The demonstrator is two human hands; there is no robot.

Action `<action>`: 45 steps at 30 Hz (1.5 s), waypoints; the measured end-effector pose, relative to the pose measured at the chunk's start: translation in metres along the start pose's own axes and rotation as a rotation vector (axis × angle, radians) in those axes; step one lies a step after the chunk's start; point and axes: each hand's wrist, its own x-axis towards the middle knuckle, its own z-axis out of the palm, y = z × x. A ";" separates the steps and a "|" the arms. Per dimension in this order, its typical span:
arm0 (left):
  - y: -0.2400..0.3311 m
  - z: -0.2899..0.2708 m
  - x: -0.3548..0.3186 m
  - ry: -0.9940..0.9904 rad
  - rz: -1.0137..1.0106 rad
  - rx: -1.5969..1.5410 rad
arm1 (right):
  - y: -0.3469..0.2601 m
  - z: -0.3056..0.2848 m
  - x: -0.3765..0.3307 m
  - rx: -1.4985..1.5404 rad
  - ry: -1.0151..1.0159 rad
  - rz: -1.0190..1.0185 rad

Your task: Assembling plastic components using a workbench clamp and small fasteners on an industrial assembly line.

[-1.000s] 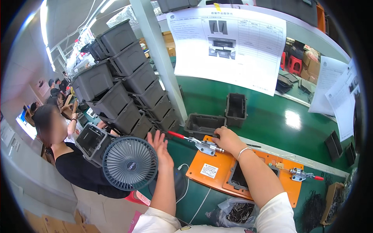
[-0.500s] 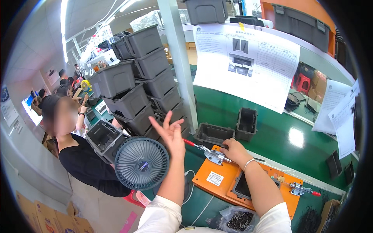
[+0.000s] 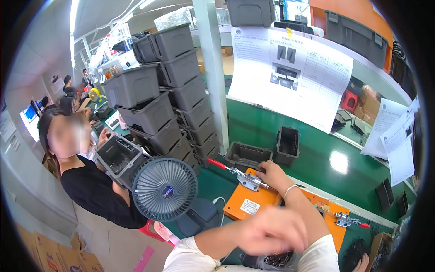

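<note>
One flat, orange rectangular fixture board (image 3: 267, 197) lies on the green worktop (image 3: 312, 163), right of centre, its long axis sloping from mid-frame toward the lower right. The right hand (image 3: 272, 173) is at its upper edge, just beside a silver metal clamp with a red handle (image 3: 248, 181); its fingers are bent, and whether they grip anything cannot be told. The blurred left hand (image 3: 273, 230) crosses in front of the board; its fingers' spread and any hold are unclear. Directly below them at the frame's bottom is a clear plastic bag (image 3: 293, 264) containing small dark metal pieces (image 3: 276, 259), with the left hand nearer. Above the right hand are two open dark grey plastic bins, one lying sideways-long (image 3: 249, 155), its neighbour long up the frame (image 3: 287, 146), their insides shadowed. At left, a grey plastic tub (image 3: 120, 158) holds something dark, indistinct.
</note>
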 end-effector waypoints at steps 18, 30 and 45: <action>-0.044 0.011 0.001 -0.399 0.307 -0.562 | 0.001 0.003 0.002 0.002 0.005 0.028; -0.051 0.016 0.005 -0.340 0.201 -0.750 | -0.002 -0.003 -0.001 0.257 -0.035 -0.053; -0.052 0.064 -0.002 -0.236 -0.061 -1.415 | 0.001 -0.072 0.007 -0.119 0.197 0.145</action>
